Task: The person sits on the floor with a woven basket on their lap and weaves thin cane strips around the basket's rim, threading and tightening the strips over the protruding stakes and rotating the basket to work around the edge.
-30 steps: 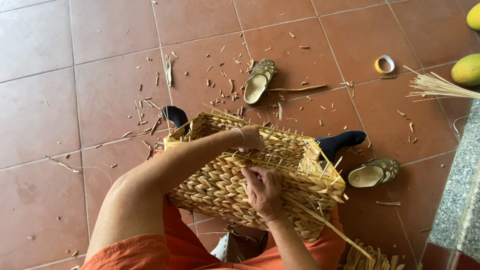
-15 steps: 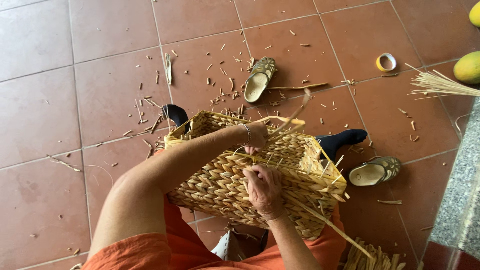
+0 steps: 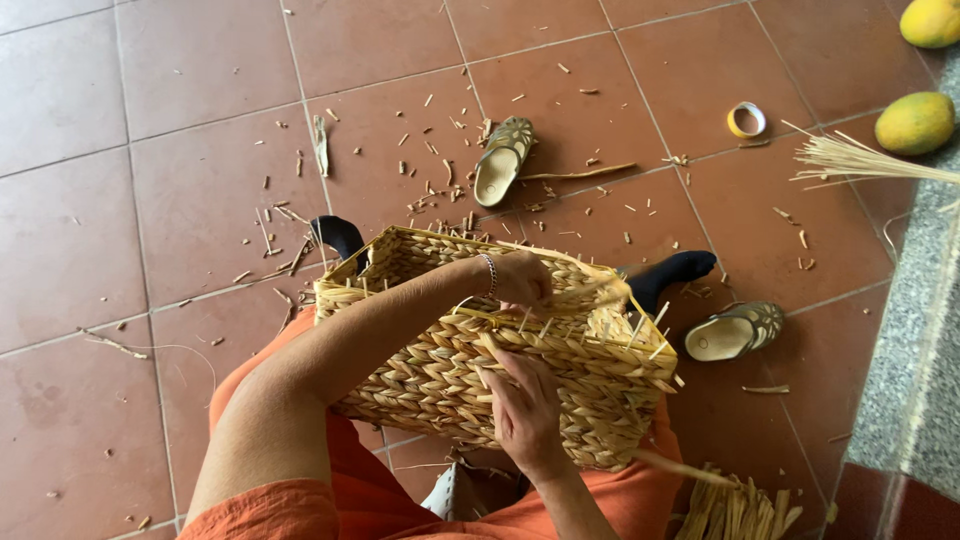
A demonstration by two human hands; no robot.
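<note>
Nearest, a bundle of straw (image 3: 735,510) lies by the person's orange-clad knee. The woven basket (image 3: 440,370) rests on the lap, tipped so its open mouth faces away. The right hand (image 3: 525,410) lies flat against the basket's near wall, fingers spread, its grip pressing on the weave rather than clasping anything. The left hand (image 3: 522,280) reaches over the rim into the mouth, its grip pinched on a loose yellow strand (image 3: 585,290) at the top edge; a bracelet (image 3: 489,275) circles the wrist. Beyond the basket, black-socked feet rest on the red tile floor (image 3: 150,200). One sandal (image 3: 735,332) sits by the right foot, another sandal (image 3: 501,160) farther out among straw scraps. Farthest, a tape roll (image 3: 746,120) and two yellow-green fruits (image 3: 914,122).
</note>
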